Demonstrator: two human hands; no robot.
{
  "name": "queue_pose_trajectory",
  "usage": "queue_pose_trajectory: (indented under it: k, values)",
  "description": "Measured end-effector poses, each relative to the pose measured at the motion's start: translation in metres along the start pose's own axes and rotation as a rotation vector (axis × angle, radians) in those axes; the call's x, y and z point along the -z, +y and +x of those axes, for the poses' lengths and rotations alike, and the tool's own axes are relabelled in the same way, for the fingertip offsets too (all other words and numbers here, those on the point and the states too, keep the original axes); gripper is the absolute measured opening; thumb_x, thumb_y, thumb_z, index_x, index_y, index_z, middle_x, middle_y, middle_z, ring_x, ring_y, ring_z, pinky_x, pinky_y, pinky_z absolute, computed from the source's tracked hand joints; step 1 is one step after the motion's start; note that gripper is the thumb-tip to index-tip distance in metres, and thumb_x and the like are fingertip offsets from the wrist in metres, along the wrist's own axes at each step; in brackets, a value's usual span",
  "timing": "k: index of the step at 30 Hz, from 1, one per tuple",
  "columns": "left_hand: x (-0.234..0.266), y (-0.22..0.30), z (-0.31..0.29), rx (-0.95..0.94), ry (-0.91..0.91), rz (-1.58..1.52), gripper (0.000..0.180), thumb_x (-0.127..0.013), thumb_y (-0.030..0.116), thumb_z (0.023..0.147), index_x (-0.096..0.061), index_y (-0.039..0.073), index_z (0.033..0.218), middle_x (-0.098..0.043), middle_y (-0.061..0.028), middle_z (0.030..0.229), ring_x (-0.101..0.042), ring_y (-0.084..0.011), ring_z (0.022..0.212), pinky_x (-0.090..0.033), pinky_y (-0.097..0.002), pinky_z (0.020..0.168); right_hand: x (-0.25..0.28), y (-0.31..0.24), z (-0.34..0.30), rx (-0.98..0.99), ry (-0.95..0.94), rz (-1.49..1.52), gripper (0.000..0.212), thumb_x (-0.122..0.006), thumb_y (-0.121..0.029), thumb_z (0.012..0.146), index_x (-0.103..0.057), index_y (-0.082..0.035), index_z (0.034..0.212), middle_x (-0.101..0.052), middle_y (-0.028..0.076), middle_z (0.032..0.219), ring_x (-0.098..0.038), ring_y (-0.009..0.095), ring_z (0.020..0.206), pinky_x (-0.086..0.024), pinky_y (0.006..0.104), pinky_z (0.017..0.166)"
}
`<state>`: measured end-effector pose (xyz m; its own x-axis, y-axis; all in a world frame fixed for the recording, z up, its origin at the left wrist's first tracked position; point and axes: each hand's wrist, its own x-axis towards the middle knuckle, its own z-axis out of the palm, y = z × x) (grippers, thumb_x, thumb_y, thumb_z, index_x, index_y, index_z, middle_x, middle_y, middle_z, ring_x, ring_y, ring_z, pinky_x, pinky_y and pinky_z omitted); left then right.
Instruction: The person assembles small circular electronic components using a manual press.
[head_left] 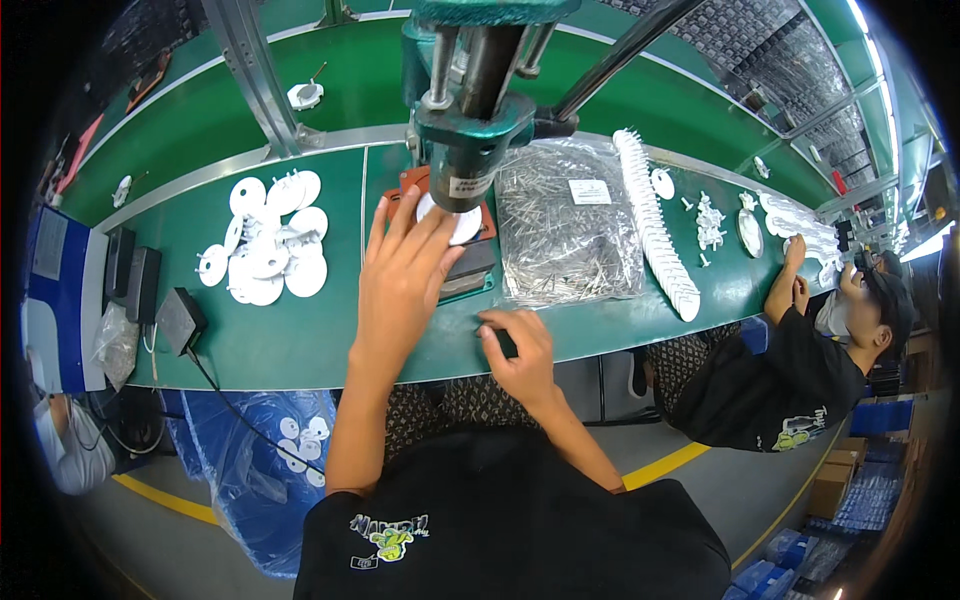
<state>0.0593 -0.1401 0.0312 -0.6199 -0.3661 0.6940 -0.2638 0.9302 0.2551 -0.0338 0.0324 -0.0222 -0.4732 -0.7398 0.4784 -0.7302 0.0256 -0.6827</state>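
My left hand reaches under the press head, its fingers stretched out and apart. Its fingertips rest on or against a white disc sitting on the press base with orange-red parts. The fingers hide part of this disc. My right hand is at the table's front edge, loosely curled, with a gap between thumb and forefinger. Nothing shows in it. Beside the press lies a clear bag of small metal pins. A heap of white discs with stems lies on the left.
A long row of stacked white discs runs right of the bag, near small white parts. At far right a co-worker handles pieces. A black box with a cable stands left. Discs lie on blue plastic below.
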Motion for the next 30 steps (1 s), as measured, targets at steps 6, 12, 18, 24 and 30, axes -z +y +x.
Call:
queue_pose_trajectory:
  k: [6,12,18,24,30]
  values:
    - [-0.001,0.002,0.009,0.109,-0.040,-0.110,0.049,-0.078,0.027,0.080,-0.062,0.003,0.119,-0.057,-0.0126,0.132,-0.042,-0.0377,0.137,-0.030,-0.0535,0.115,0.044,-0.032,0.108,0.362,0.559,0.122,0.051,-0.071,-0.002,0.079,-0.053,0.004,0.126,-0.059,0.017,0.121,-0.058,0.030,0.106,-0.045,0.0418,0.096]
    - [-0.012,0.002,0.014,0.125,0.021,-0.114,0.042,-0.078,0.023,0.079,-0.062,0.005,0.113,-0.059,-0.0108,0.129,-0.047,-0.0334,0.134,-0.031,-0.0549,0.114,0.135,-0.137,0.270,0.501,0.573,0.100,0.025,-0.054,-0.019,0.097,-0.063,0.005,0.100,-0.061,0.015,0.090,-0.056,0.024,0.084,-0.043,0.0370,0.079]
    - [-0.017,-0.003,0.004,0.175,0.041,-0.125,0.042,-0.077,0.020,0.078,-0.060,0.005,0.113,-0.057,-0.0103,0.130,-0.045,-0.0328,0.134,-0.031,-0.0567,0.112,0.137,-0.099,0.159,0.739,0.594,0.646,0.058,-0.027,-0.038,0.102,-0.059,0.003,0.077,-0.056,0.016,0.078,-0.053,0.025,0.073,-0.043,0.0427,0.080]
    - [-0.024,0.001,0.012,0.238,0.133,-0.248,0.045,-0.077,0.010,0.074,-0.061,0.001,0.115,-0.058,-0.0150,0.128,-0.049,-0.0350,0.130,-0.032,-0.0532,0.113,0.111,-0.060,0.070,0.552,0.446,0.641,0.062,-0.022,-0.038,0.102,-0.045,-0.012,0.051,-0.055,0.008,0.054,-0.052,0.022,0.058,-0.036,0.0389,0.068]
    - [-0.018,-0.010,-0.003,0.050,0.189,-0.051,0.050,-0.076,0.007,0.071,-0.062,0.001,0.119,-0.061,-0.0139,0.125,-0.056,-0.0322,0.122,-0.034,-0.0542,0.113,0.122,-0.109,0.173,0.636,0.404,0.932,0.079,-0.046,-0.046,0.095,-0.025,0.010,0.147,-0.035,0.034,0.148,-0.034,0.046,0.139,-0.019,0.0564,0.118]
